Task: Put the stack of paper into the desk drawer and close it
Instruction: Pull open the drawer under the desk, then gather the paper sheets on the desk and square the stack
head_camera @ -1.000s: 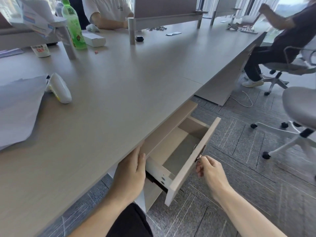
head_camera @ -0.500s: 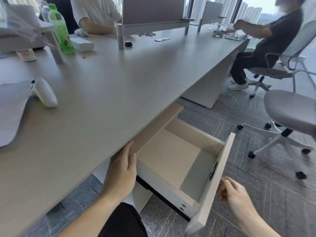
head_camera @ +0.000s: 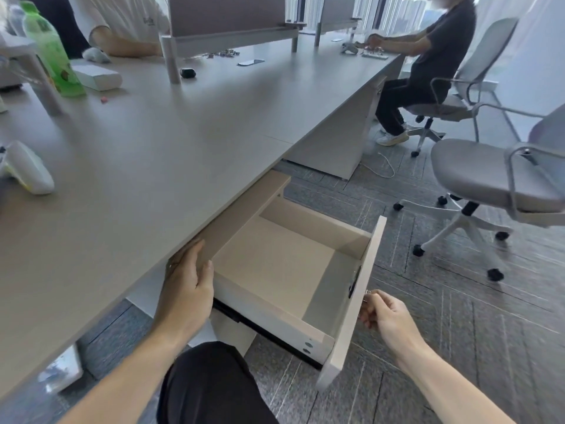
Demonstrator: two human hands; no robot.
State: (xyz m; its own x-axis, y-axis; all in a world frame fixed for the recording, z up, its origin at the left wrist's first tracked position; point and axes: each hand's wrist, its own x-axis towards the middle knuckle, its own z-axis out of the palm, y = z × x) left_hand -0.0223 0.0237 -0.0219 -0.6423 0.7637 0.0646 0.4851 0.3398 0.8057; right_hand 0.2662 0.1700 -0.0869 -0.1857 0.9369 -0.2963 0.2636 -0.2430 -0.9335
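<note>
The beige desk drawer [head_camera: 284,270] stands pulled far out from under the grey desk [head_camera: 171,154], and nothing lies inside it. My right hand [head_camera: 386,313] pinches the small metal key or pull on the outside of the drawer front [head_camera: 354,304]. My left hand [head_camera: 186,286] rests against the desk's front edge beside the drawer's near wall, fingers curled under the top. The stack of paper is out of view now.
On the desk stand a green bottle [head_camera: 52,53], a white box [head_camera: 97,76] and a white handheld device [head_camera: 26,168]. An empty office chair [head_camera: 495,179] stands right of the drawer. Two people sit at the far end.
The drawer has slid from half open to fully out, pulled by my right hand. The view has turned right, so the paper on the desk's left edge has left the picture.
</note>
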